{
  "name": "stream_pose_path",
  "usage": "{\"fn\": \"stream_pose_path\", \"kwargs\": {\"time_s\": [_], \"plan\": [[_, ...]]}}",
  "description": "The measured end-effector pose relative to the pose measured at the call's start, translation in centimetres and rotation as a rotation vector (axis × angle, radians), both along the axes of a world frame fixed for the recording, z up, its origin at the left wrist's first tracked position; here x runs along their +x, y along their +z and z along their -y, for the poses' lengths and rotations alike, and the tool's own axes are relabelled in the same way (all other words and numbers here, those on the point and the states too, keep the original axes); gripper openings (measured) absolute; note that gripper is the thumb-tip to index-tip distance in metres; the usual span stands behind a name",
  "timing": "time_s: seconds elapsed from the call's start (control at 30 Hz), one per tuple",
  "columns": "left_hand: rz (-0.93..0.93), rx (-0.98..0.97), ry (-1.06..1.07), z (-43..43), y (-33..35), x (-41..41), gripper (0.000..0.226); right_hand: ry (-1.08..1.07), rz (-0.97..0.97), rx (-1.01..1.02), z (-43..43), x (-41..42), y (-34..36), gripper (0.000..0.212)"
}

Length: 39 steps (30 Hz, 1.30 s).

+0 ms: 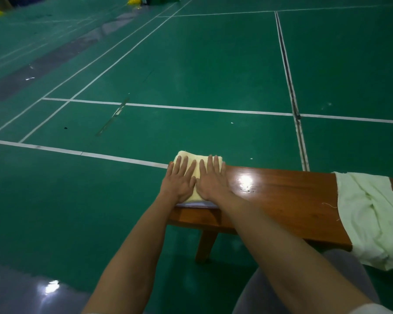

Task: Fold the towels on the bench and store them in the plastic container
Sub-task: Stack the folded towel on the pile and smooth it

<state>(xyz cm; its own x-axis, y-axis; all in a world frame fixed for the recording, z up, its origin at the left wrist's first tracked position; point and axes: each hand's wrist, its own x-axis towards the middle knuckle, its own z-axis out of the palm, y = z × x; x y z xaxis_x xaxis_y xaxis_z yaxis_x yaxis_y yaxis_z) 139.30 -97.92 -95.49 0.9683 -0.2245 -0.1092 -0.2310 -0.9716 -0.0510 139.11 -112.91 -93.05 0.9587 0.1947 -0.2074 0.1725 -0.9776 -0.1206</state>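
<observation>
— Where's the towel?
— Folded yellow towel (197, 175) sits at the left end of the wooden worktop (281, 196), w/ sth white under it.
— Hands?
— My left hand (179, 180) & right hand (211, 177) lie flat on it, side by side, fingers straight, pressing down.
— Other towel?
— Pale green towel (370, 214), unfolded, draped over the worktop's right end, well apart.

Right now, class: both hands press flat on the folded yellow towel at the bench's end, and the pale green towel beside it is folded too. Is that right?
Not quite. The head view shows the green towel lying crumpled and unfolded, draped over the bench. The rest holds: the left hand and right hand press flat on the folded yellow towel.
</observation>
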Motion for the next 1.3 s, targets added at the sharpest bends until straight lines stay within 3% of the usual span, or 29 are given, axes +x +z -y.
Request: {"fn": "stream_pose_path", "kwargs": {"time_s": [0.37,0.7,0.97,1.1,1.3], "plan": [[0.061,-0.082,-0.002,-0.3,-1.9,0.2,0.065,-0.014,0.006,0.145,1.4,0.2,-3.1,0.070],[0.019,0.265,0.019,3.2,3.4,0.6,0.065,0.029,-0.027,0.024,2.1,0.5,0.4,0.064],[0.064,0.038,0.051,9.0,9.1,0.1,0.030,0.086,0.138,0.089,5.8,0.0,6.8,0.040],[0.092,-0.067,0.033,12.4,11.6,0.0,0.026,0.064,0.134,0.064,9.2,-0.8,9.4,0.037],[0.080,-0.075,-0.073,19.5,14.1,-0.8,0.028,-0.031,0.184,0.058,15.6,-3.0,11.1,0.040]]}}
